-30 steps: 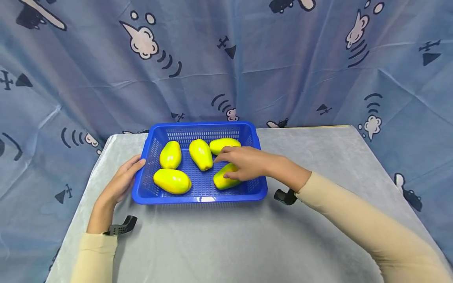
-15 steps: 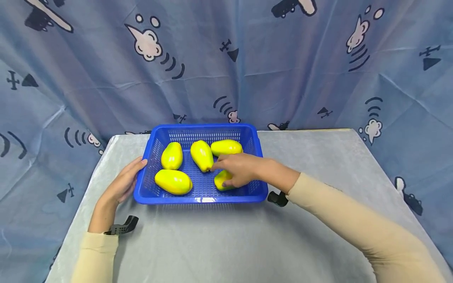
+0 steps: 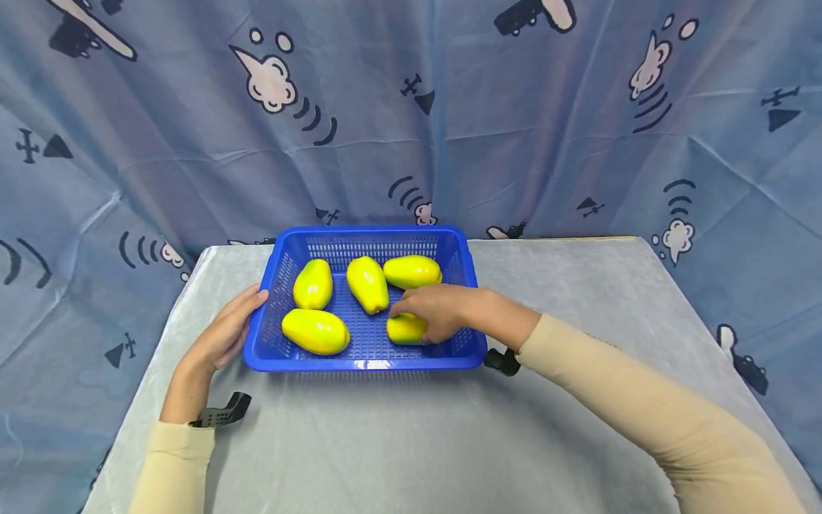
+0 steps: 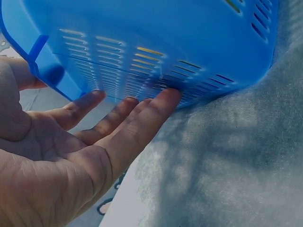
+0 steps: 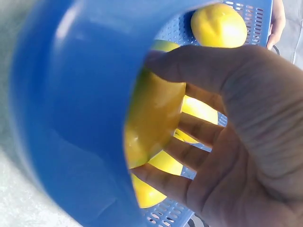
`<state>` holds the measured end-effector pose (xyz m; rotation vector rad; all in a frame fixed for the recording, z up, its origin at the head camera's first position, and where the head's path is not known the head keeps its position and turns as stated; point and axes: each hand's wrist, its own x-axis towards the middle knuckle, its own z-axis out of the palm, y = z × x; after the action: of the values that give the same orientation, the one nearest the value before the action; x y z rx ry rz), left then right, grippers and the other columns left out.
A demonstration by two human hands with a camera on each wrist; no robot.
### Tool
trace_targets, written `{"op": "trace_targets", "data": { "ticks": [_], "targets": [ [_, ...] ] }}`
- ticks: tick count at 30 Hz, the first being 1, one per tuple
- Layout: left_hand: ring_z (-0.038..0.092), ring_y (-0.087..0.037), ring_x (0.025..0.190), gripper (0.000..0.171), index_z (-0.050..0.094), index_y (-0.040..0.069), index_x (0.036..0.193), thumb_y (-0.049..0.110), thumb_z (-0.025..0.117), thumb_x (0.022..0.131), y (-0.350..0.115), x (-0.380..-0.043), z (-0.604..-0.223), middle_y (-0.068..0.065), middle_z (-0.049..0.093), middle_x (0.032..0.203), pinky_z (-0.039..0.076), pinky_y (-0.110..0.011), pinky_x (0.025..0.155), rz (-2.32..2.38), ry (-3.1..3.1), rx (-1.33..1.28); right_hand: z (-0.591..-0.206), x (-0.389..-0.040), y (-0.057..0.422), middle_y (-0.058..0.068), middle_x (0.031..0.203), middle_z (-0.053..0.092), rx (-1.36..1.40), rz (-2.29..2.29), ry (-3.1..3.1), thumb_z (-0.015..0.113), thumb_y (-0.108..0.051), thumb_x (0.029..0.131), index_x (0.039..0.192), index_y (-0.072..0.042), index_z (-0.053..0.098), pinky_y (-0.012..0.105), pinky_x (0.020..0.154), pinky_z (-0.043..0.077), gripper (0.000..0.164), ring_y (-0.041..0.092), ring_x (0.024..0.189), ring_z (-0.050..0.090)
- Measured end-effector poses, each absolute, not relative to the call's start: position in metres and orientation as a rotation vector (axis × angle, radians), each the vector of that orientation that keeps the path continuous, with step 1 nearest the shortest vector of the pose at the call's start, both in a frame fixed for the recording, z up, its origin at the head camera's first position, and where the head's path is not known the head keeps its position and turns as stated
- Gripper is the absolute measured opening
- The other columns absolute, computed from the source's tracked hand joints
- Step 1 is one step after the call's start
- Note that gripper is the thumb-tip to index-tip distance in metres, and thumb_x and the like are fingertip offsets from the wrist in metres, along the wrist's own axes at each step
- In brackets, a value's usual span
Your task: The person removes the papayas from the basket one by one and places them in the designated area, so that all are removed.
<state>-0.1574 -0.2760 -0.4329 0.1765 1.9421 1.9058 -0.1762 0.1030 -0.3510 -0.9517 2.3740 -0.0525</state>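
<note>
A blue plastic basket holds several glossy yellow-green papayas. My right hand reaches over its right side and grips the front-right papaya, thumb on the near side and fingers on the far side. In the right wrist view this papaya lies between thumb and fingers, partly hidden by the basket rim. My left hand holds the basket's left edge, thumb over the rim. In the left wrist view its fingertips touch the slotted outer wall.
Also in the basket lie a front-left papaya, a back-left one, a middle papaya and a back-right papaya. The basket stands on a grey cloth-covered table. A blue patterned curtain hangs behind it.
My right hand has lowered and moved slightly toward me, and its fingers have closed around the front-right papaya. The left hand has stayed at the basket's edge.
</note>
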Motion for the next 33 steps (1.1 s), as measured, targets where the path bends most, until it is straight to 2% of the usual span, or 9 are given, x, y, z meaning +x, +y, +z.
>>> {"op": "trace_targets", "data": {
  "ticks": [6,15,24,33],
  "targets": [
    [0.069,-0.001,0.109,0.072,0.008,-0.005,0.166,0.038,0.037,0.116,-0.274,-0.158,-0.433,0.014,0.067,0.124,0.062,-0.024,0.092,1.924,1.911,0.188,-0.351,-0.175,0.106,0.005,0.136,0.065,-0.936,-0.056,2.381,0.078,-0.013,0.096,0.155,-0.02,0.054,0.044,0.118,0.049,0.064,0.021,0.113,0.057],
    [0.069,0.0,0.111,0.072,0.006,-0.005,0.166,0.039,0.036,0.117,-0.28,-0.155,-0.432,0.015,0.067,0.127,0.062,-0.024,0.092,1.909,1.902,0.193,-0.349,-0.174,0.105,0.005,0.135,0.065,-0.971,-0.077,2.394,0.079,-0.018,0.096,0.156,-0.017,0.052,0.042,0.116,0.05,0.065,0.021,0.113,0.056],
    [0.072,-0.003,0.106,0.061,0.016,-0.002,0.162,0.034,0.037,0.117,-0.279,-0.154,-0.435,0.012,0.071,0.122,0.063,-0.025,0.089,1.977,1.84,0.214,-0.336,-0.177,0.111,0.006,0.155,0.058,-0.946,-0.133,2.45,0.077,-0.021,0.097,0.158,-0.019,0.05,0.048,0.124,0.044,0.067,0.025,0.134,0.057],
    [0.071,-0.002,0.108,0.062,0.017,-0.001,0.163,0.034,0.038,0.117,-0.276,-0.155,-0.435,0.013,0.071,0.123,0.063,-0.024,0.09,1.986,1.832,0.198,-0.332,-0.171,0.123,0.007,0.149,0.06,-0.943,-0.211,2.491,0.078,-0.025,0.097,0.158,-0.021,0.05,0.049,0.119,0.049,0.067,0.025,0.124,0.059]
  ]
}}
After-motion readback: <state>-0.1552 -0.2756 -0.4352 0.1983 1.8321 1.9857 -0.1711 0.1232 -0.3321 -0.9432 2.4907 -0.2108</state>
